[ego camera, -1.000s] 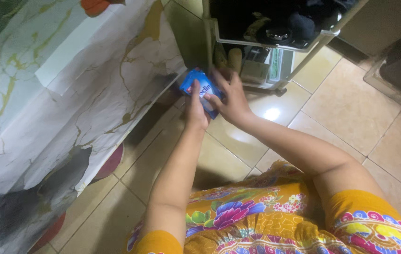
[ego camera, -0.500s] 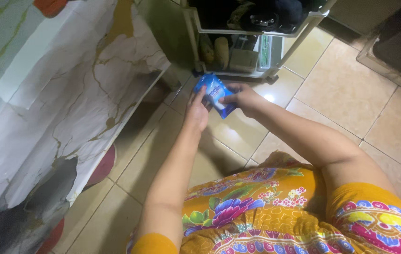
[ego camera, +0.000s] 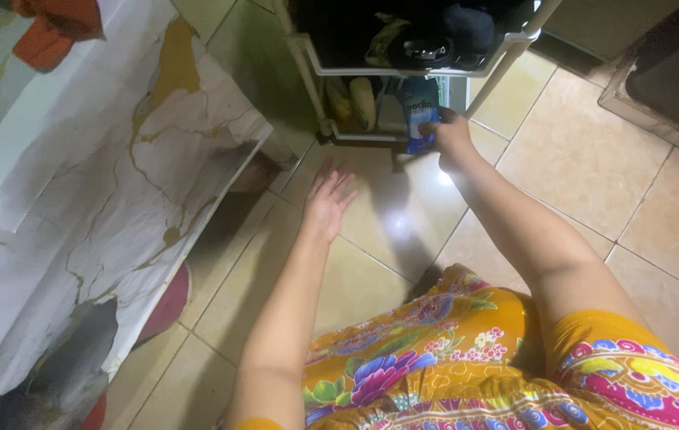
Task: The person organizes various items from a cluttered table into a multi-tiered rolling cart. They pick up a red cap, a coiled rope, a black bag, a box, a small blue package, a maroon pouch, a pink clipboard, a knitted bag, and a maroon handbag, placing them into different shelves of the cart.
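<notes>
Down at the bottom shelf of a white wire rack (ego camera: 507,41): blue packet (ego camera: 418,111) gripped by right hand (ego camera: 451,137), upright at the shelf's front edge.
Right fingers curled shut around the packet's lower end, beside yellow items (ego camera: 353,102) on the same shelf. Left hand (ego camera: 327,199) spread wide, holding nothing, hovering over beige floor tiles (ego camera: 578,159), well apart from the packet. Marbled cloth (ego camera: 117,183) draped at left.

2 hands (ego camera: 327,199), 1 blue pkt (ego camera: 419,111) (upright), 1 rack (ego camera: 308,60)
</notes>
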